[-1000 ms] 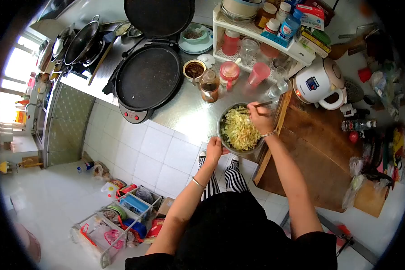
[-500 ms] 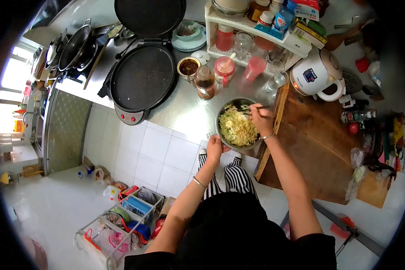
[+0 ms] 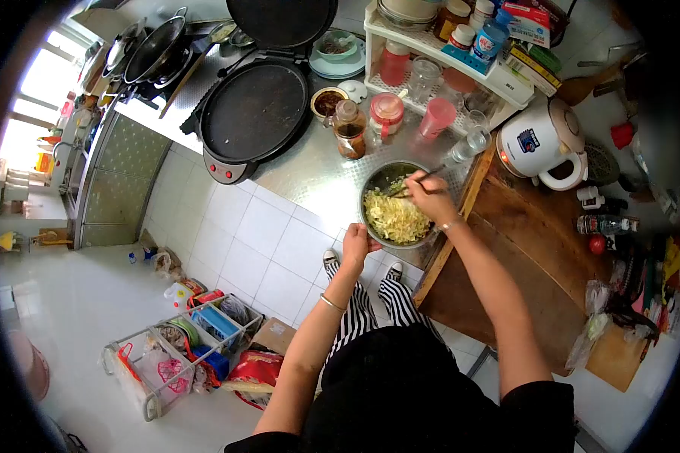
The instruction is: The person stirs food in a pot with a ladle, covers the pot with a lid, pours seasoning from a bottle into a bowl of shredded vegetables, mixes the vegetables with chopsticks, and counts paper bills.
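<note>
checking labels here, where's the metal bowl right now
In the head view, the metal bowl is just right of centre, left of the wooden board, with the left hand at its near-left side and the right hand over it.

the right hand (image 3: 431, 198) is hiding part of a thin dark utensil (image 3: 433, 173), whose tip is disappearing in pale yellow-green shredded food (image 3: 397, 219). that food is covering most of the floor of a round silver metal bowl (image 3: 379, 175). far off, a round black griddle lid (image 3: 283, 18) is running past the top edge; near, a black short-sleeved shirt (image 3: 400, 400) is running past the bottom.
</note>
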Tool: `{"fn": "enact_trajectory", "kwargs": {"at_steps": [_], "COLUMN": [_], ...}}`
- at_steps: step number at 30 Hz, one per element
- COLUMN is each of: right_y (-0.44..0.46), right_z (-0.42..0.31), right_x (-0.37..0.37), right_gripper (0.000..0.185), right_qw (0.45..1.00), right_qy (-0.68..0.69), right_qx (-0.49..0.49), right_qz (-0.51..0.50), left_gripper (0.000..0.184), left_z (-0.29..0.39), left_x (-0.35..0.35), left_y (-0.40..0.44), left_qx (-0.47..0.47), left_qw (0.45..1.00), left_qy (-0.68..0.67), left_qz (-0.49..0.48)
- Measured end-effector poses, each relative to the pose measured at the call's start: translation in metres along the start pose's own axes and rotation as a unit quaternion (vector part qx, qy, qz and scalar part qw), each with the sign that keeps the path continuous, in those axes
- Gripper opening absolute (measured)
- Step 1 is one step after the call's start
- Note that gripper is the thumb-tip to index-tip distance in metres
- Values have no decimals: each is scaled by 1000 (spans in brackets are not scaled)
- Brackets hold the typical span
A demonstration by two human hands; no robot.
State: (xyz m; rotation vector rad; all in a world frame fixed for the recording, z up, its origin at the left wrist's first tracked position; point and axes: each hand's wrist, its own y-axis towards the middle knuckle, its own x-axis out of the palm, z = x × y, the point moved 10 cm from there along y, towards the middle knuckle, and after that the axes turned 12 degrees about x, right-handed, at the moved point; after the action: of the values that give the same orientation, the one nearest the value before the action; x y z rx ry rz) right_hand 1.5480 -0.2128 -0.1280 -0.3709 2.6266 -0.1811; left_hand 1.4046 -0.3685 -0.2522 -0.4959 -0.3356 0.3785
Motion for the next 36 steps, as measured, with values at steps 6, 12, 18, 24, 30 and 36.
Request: {"fn": "enact_trajectory", "kwargs": {"at_steps": [6,12,18,24,30,36], "right_y": [-28,-35,-71,-56,-80,-65], "right_z": [-10,9,-36,36,-23,43], "right_x": [-82,-29,-83,-47,-85,-42], "right_gripper": [15,15,17,14,17,22], "right_qw": [991,989,986,983,980,976], "right_qy": [117,-59,12,26,38,66], "right_qx": [21,-7,-6,48,101,126], "right_qz": [61,137,164,178,165,165], "left_gripper": [24,11,16,15,15,12], "left_z": [7,2,13,14,10,19], "left_x": [9,8,10,9,7,9], "left_y": [-7,-4,-5,-1,4,5], "left_qx": [6,-15,-4,3,-2,15], "left_qw": [999,998,998,998,998,997], "left_qy": [-26,-36,-31,2,-5,13], "left_qz": [-32,-48,-62,-65,-62,-73]}}
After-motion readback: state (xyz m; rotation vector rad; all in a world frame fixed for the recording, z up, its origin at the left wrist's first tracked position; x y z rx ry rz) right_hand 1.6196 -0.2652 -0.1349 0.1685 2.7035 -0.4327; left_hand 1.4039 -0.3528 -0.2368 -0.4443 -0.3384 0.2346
